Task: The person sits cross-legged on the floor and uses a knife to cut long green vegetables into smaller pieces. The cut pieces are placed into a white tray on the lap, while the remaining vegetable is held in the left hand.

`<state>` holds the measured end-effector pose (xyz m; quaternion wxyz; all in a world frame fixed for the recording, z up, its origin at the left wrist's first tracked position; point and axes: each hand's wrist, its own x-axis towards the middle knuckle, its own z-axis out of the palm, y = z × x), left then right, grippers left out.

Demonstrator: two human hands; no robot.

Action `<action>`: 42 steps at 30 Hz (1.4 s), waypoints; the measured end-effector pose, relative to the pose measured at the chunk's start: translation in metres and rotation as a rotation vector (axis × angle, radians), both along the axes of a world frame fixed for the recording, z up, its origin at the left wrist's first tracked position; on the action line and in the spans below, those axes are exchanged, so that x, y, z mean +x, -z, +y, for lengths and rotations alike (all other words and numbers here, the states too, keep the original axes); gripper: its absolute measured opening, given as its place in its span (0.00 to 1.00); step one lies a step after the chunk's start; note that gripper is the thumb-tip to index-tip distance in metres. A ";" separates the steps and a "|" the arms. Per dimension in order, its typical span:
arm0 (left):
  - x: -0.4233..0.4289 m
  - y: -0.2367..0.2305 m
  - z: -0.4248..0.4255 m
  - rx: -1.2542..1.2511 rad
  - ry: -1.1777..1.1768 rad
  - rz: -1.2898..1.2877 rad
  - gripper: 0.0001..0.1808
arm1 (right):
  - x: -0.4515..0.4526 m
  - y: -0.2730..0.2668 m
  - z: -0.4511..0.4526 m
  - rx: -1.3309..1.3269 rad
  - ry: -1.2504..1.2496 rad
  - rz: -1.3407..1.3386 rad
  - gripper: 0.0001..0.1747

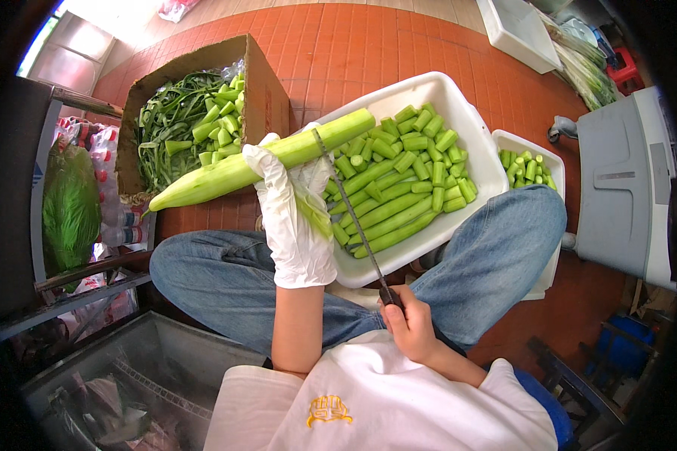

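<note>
My left hand (296, 237), in a white disposable glove, grips a long peeled green gourd (206, 183) around its middle. The gourd slants over the gap between a cardboard box and a white tub, its tapered stalk end to the left. In my bare right hand (410, 327) is the dark handle of a long, thin knife (352, 211). Its blade points away from me, and the tip overlaps the gourd right of my glove; whether it is cutting in, I cannot tell. Below, the white plastic tub (485, 135) holds short cut pieces (423, 141) and several whole peeled gourds (395, 220).
The cardboard box (268, 96) at left holds green peelings (166, 124) and cut ends (225, 121). A second white tub (558, 163) with pieces sits beyond my right knee. A wheeled grey bin (615, 180) stands at right, a metal rack (39, 197) at left, on red floor tiles (338, 51).
</note>
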<state>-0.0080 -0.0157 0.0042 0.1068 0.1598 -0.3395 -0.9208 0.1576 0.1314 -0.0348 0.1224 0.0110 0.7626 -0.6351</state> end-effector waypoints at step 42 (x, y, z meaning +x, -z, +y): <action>-0.003 0.000 -0.019 -0.155 0.001 0.111 0.28 | 0.002 0.003 0.039 -0.209 0.231 -0.231 0.16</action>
